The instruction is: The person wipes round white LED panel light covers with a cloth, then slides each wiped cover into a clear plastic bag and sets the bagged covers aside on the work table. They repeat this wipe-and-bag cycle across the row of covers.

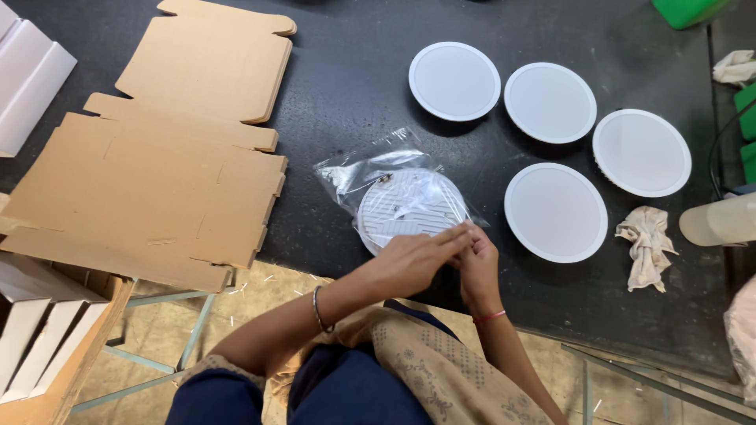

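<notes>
1. Left hand (413, 260): reaches across the body with fingers extended and close together; fingertips touch the edge of the clear plastic bag (378, 169) at the near rim of the round light fixture (409, 208).
2. Right hand (476, 264): fingers curled and pinched at the same bag edge, in contact with the left fingertips. Which hand actually grips the film cannot be told.
3. Round light fixture: lies back side up, ribbed, inside the bag, on the black table (354, 71) near its front edge, directly ahead of the person.
4. Four white round panels (555, 212) lie face down on the table, to the right of and beyond the bagged fixture.
5. Flat cardboard blanks (150, 189) are stacked to the left.
6. A crumpled cloth (647, 244) lies to the right of the nearest panel.
</notes>
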{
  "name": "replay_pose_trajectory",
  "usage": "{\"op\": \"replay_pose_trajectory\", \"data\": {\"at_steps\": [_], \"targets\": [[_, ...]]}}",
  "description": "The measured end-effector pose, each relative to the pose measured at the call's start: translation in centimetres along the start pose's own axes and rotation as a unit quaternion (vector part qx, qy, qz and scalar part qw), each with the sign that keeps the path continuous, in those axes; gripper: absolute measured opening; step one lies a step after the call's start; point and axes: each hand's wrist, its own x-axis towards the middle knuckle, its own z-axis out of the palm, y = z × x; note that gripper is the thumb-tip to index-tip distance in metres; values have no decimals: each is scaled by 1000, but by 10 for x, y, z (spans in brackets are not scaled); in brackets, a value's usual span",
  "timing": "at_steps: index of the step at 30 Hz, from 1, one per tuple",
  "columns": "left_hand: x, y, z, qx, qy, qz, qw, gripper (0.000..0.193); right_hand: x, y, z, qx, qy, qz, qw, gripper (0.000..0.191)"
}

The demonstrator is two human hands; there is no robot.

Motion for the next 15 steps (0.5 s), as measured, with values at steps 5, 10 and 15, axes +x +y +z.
{"op": "replay_pose_trajectory", "data": {"at_steps": [5,10,15], "targets": [[-26,12,-6,11,-34,23,999,84,9,5,23,-19,-17,-85,996,35],[-67,-1,-13,-10,-24,68,997,82,27,12,45,-83,21,-61,994,39],[-97,-57,-31,10,118,-3,993,87,54,26,44,-63,19,-63,996,40]]}}
